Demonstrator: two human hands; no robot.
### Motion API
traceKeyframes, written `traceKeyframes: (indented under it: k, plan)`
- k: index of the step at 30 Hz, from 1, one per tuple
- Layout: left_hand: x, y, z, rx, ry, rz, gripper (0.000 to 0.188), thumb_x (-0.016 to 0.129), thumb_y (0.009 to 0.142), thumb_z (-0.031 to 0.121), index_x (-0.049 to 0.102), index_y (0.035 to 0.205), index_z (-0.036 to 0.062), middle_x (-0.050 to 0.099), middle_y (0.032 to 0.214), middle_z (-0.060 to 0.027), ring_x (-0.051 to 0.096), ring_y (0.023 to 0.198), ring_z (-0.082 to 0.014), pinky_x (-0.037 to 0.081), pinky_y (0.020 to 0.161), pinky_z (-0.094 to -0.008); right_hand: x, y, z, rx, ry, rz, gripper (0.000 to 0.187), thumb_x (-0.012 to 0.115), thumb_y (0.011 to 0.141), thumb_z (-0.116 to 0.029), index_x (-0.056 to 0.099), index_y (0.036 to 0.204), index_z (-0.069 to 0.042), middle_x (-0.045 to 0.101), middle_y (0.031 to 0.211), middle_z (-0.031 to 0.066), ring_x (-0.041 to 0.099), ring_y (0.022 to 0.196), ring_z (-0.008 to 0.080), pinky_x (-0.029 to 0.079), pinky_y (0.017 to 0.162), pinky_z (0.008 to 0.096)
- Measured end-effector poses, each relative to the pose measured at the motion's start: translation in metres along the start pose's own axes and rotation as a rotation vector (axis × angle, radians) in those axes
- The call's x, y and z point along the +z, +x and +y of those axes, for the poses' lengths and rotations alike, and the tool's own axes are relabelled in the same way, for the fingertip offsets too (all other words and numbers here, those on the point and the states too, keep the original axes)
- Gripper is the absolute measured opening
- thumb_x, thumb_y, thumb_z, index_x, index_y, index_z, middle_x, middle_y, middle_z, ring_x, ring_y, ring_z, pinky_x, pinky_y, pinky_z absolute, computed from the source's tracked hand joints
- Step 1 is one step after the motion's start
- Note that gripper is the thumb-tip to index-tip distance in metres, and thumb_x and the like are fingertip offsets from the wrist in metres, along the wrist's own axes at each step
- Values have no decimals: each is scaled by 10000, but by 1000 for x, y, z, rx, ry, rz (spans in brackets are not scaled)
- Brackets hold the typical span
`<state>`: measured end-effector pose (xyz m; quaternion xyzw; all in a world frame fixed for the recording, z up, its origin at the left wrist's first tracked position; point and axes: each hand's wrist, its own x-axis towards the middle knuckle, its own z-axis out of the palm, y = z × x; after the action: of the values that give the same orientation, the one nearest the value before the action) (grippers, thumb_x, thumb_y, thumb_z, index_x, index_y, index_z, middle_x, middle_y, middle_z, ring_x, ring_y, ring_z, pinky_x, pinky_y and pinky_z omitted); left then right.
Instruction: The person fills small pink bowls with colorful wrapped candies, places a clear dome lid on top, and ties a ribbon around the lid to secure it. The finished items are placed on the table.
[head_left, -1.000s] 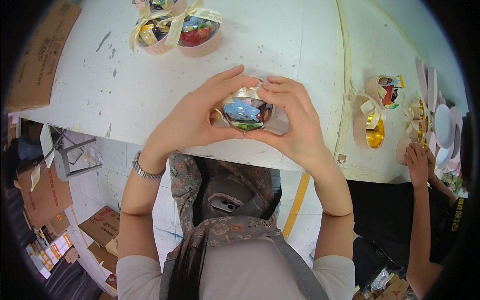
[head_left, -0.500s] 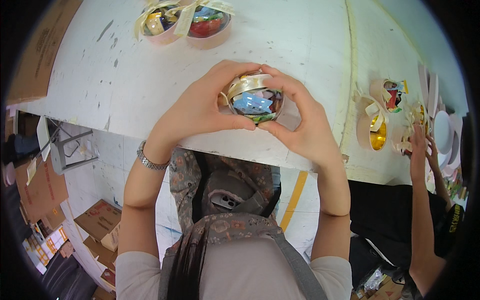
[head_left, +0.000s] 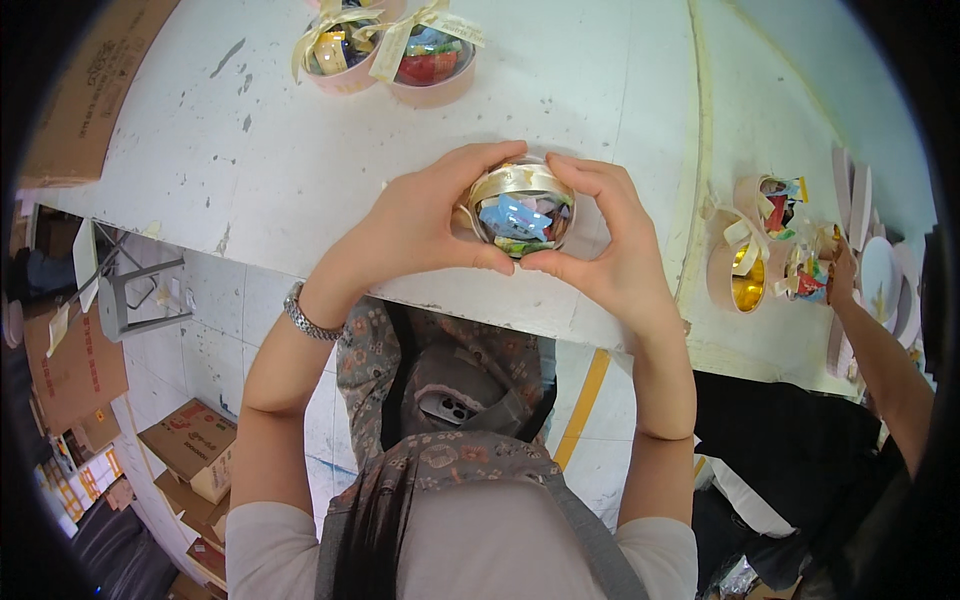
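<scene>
Between my two hands is a round gift box (head_left: 520, 215) with a clear lid, packed with wrapped sweets in blue, green and other colours. A cream ribbon (head_left: 520, 180) runs across its top. My left hand (head_left: 440, 215) curves round the box's left side, thumb at the near edge and fingers at the far edge. From the other side, my right hand (head_left: 600, 225) grips it the same way, the two thumbs almost meeting. The box's side wall is mostly hidden by my hands.
Two ribboned boxes, one with red sweets (head_left: 430, 65), stand at the far left of the white table (head_left: 300, 180). At right, a co-worker's hand (head_left: 843, 265) is among more boxes, one gold-lined (head_left: 748, 280). Cardboard boxes (head_left: 190, 440) lie on the floor at left.
My fingers have shifted on the gift box, baring more of its ribbon and lid rim. The view has moved slightly. The co-worker's arm has moved, and one hand shows where two did.
</scene>
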<state>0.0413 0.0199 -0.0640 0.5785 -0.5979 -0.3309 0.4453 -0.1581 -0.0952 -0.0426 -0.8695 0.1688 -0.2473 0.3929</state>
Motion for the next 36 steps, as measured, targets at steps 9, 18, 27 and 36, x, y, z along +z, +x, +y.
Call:
traceKeyframes:
  k: [9, 18, 27, 36]
  plan:
    - [1, 1, 13, -62, 169, -70, 934, 892, 606, 316, 438, 1401, 131, 553, 1350, -86, 579, 1188, -260, 497, 947, -356, -5, 2, -1, -14, -65, -10, 733, 914, 567, -251, 538, 1172, -80, 592, 1170, 92, 553, 1090, 303, 465, 920, 392]
    - [5, -4, 9, 104, 31, 17, 889, 865, 650, 201, 455, 1437, 164, 466, 1453, -74, 495, 1281, -257, 496, 975, -355, 2, -4, 2, -135, -89, 80, 693, 895, 584, -261, 571, 1169, -78, 610, 1212, 101, 561, 1107, 303, 469, 928, 404]
    - [9, -9, 8, 136, 28, 56, 778, 861, 646, 161, 562, 1362, 217, 489, 1438, -84, 561, 1218, -244, 532, 907, -328, 15, -13, 8, -212, -71, 222, 593, 890, 564, -218, 645, 1082, -67, 649, 1209, 166, 629, 1086, 309, 555, 867, 372]
    - [11, -9, 8, 117, -56, 70, 744, 865, 641, 163, 593, 1333, 204, 492, 1435, -86, 539, 1246, -249, 514, 935, -336, 18, -15, 14, -265, -94, 265, 581, 887, 552, -237, 655, 1051, -52, 658, 1191, 173, 649, 1062, 309, 567, 842, 375]
